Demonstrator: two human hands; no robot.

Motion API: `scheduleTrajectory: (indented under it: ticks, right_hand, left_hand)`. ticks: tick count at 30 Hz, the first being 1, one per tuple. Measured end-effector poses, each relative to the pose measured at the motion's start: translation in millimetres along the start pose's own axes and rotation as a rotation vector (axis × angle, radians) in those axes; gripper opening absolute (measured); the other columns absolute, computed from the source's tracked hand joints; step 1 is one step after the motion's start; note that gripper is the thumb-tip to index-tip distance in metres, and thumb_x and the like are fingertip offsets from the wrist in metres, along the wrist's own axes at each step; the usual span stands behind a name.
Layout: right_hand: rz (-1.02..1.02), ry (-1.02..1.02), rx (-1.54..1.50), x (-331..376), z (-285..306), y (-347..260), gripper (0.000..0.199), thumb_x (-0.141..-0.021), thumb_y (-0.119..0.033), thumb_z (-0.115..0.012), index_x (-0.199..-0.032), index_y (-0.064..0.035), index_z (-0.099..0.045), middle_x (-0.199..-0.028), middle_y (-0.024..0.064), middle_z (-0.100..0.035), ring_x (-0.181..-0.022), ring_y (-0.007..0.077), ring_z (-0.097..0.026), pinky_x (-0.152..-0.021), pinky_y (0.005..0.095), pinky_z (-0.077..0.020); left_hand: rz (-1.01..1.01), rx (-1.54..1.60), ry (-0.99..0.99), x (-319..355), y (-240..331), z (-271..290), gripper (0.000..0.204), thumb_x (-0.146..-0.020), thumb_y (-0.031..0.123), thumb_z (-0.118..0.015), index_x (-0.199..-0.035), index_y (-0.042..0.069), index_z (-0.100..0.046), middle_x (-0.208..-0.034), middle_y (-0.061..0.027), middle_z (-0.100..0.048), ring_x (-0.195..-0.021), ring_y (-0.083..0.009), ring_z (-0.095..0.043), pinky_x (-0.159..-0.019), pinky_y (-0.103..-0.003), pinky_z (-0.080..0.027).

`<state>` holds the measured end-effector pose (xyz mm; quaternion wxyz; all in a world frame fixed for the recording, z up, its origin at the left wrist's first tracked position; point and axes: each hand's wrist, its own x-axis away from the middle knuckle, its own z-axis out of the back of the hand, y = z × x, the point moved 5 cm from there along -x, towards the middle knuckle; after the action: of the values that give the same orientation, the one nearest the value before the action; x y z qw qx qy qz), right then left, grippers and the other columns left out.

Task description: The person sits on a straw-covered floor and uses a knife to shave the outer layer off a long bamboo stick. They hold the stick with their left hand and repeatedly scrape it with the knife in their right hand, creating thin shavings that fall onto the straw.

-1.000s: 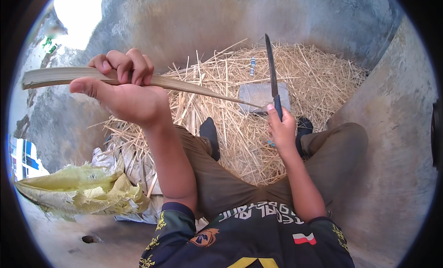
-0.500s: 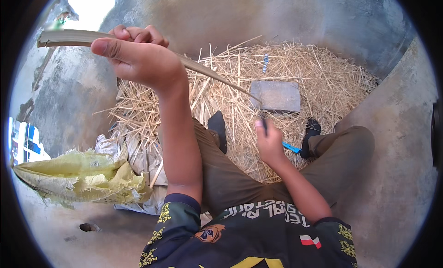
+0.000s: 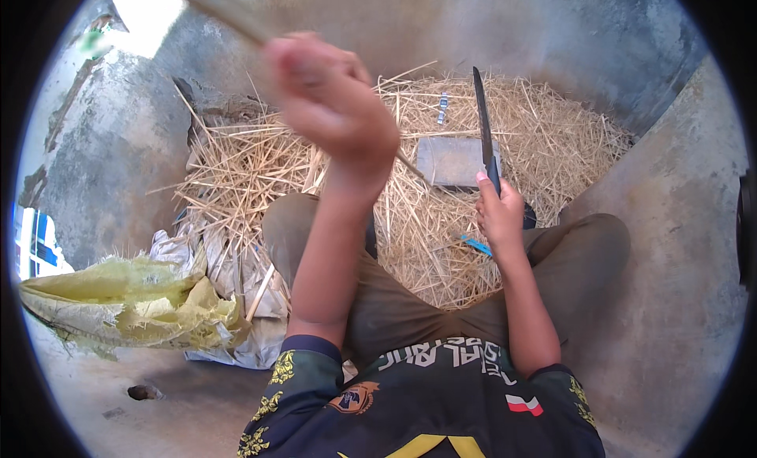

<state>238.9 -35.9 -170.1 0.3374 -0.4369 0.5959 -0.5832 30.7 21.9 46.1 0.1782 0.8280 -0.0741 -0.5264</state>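
Note:
My left hand (image 3: pixel 335 103), blurred by motion, is raised at the upper middle and closed round a long pale bamboo strip (image 3: pixel 225 15). One end of the strip runs past the upper edge of the view; a thin lower end (image 3: pixel 410 168) shows below the wrist, near a grey block. In my right hand (image 3: pixel 501 214) is a knife with a black handle and a long dark blade (image 3: pixel 482 111). The blade points away from me, above the straw, apart from the strip. My right fingers are wrapped round the handle.
A heap of straw-like shavings (image 3: pixel 552 143) spreads before my crossed legs. On it lie the grey rectangular block (image 3: pixel 449 160), a small blue-and-white item (image 3: pixel 442 109) and a bright blue piece (image 3: pixel 476 245). A torn yellow sack (image 3: pixel 118 300) lies at left. Concrete walls (image 3: pixel 512 24) stand close.
My left hand has moved right and slightly up with the strip, which now slopes more steeply. My right hand has moved right and away from me; the knife now stands apart from the strip.

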Motion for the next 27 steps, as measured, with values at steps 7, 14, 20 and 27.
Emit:
scheduleTrajectory:
  ticks: [7, 14, 20, 27]
  right_hand:
    - [0.399, 0.109, -0.268, 50, -26, -39, 0.031, -0.102, -0.031, -0.053, -0.078, -0.0123, -0.045, -0.058, -0.0037, -0.043, -0.043, 0.0044, -0.039, -0.038, 0.0213, -0.0310]
    - [-0.081, 0.041, 0.657, 7, -9, 95, 0.050, -0.099, -0.046, -0.050, -0.073, -0.0037, -0.054, -0.061, 0.0056, -0.053, -0.060, 0.0176, -0.056, -0.060, 0.0409, -0.0451]
    - [0.326, -0.024, -0.298, 23, -29, -47, 0.038, -0.104, -0.041, -0.044, -0.081, -0.0108, -0.043, -0.058, -0.0023, -0.044, -0.044, 0.0064, -0.042, -0.039, 0.0238, -0.0342]
    - [-0.391, -0.043, 0.041, 16, -55, 117, 0.046, -0.100, -0.049, -0.049, -0.077, -0.0112, -0.039, -0.056, -0.0029, -0.040, -0.039, 0.0061, -0.036, -0.033, 0.0231, -0.0273]
  left_hand:
    - [0.118, 0.111, 0.006, 15, -47, -16, 0.044, -0.108, 0.040, -0.029, -0.077, 0.009, -0.036, -0.059, 0.0045, -0.033, -0.047, -0.0018, -0.029, -0.041, -0.019, -0.023]
    - [0.176, 0.097, 0.075, 8, -57, -6, 0.045, -0.108, 0.043, -0.029, -0.079, 0.008, -0.037, -0.063, 0.0051, -0.033, -0.050, -0.0026, -0.028, -0.043, -0.019, -0.024]
    - [0.194, 0.014, 0.099, 4, -69, 13, 0.046, -0.107, 0.045, -0.028, -0.082, 0.009, -0.039, -0.063, 0.0054, -0.033, -0.050, -0.0027, -0.028, -0.043, -0.019, -0.024]
    - [0.236, 0.097, 0.051, 3, -60, 6, 0.047, -0.106, 0.048, -0.029, -0.083, 0.009, -0.037, -0.068, 0.0046, -0.035, -0.052, -0.0022, -0.030, -0.042, -0.018, -0.023]
